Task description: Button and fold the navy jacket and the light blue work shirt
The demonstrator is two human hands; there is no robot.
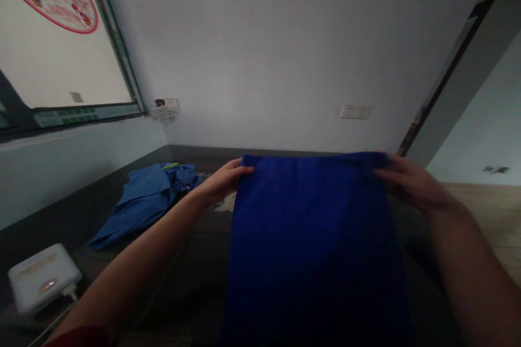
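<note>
A dark blue cloth [309, 217], perhaps a garment, hangs stretched between my two hands over the dark surface. My left hand [223, 180] pinches its upper left corner between thumb and fingers. At the upper right corner, my right hand [411, 180] grips the fabric, and the cloth is slightly bunched there. The top edge runs nearly level, while the lower part drops into shadow and out of the frame. I cannot tell which kind of garment it is.
On the dark surface [122, 173] to the left lies a lighter blue folded garment [148, 195]. Nearer to me is a white box-shaped device [44, 277] with a cable. Sockets [356, 111] are on the wall behind, and a window [61, 38] is at upper left.
</note>
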